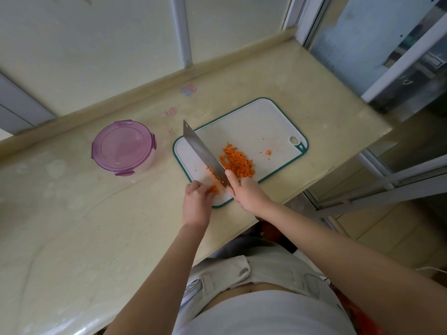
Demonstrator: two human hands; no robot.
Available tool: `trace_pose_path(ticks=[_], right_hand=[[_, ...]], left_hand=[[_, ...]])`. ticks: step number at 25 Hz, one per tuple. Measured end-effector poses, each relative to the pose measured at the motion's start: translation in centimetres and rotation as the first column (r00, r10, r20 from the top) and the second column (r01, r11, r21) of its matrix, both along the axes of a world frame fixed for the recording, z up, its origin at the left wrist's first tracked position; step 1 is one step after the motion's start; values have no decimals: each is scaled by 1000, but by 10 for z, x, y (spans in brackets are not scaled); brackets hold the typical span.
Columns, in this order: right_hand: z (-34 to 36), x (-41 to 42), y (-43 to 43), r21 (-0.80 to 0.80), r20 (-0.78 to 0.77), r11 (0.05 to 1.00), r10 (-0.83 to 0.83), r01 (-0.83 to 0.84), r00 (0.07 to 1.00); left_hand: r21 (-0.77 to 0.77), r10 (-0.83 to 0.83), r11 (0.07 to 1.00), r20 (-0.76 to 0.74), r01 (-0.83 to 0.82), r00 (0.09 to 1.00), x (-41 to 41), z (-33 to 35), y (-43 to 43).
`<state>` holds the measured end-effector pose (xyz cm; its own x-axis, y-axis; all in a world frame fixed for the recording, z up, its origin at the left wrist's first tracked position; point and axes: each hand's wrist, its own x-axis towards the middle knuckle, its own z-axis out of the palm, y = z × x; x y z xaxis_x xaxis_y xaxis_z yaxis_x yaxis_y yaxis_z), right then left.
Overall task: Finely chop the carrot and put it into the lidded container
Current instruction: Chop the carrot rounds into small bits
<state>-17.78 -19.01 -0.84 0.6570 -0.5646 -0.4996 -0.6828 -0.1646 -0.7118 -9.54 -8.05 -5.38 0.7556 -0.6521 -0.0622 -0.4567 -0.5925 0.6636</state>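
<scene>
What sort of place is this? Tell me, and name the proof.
Most likely a home kitchen: a cleaver cutting carrot on a cutting board that lies on a pale countertop, with a purple-lidded food container beside it.

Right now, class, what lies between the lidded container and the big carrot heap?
Head view: a strip of bare counter, the edge of the cutting board, then the cleaver blade.
</scene>
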Motion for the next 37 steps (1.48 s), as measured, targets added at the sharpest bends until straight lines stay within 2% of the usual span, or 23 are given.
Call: trace_pose_path(ticks=[9, 19, 24, 27, 29, 32, 37], right_hand=[[5, -11, 22, 30, -19, 1000, -8, 8, 1000], [-7, -2, 26, -66, -84, 997, 37, -43, 996], [-2, -3, 26, -44, -28, 996, 73, -74, 997], [-4, 1, 28, -115, -94, 991, 62, -73, 994], [-1, 2, 22, -67, -103, 995, 71, -78, 992], [1, -1, 9, 84, -48, 996, -31, 35, 998], [-4, 3, 10, 20, -42, 1000, -19, 20, 999]], left_hand=[[-4, 7, 1000, 9, -7, 1000, 1, 0, -1], [26, -3, 1000, -1, 3, 1000, 2, 1, -2], [31, -5, 1000, -4, 5, 1000, 3, 0, -3], [37, -26, 999, -1, 26, 1000, 3, 0, -2], [47, -28, 999, 11, 28, 1000, 3, -1, -2], [42, -13, 999, 21, 12, 1000, 1, -1, -1], [33, -8, 999, -6, 8, 1000, 4, 1, -3]])
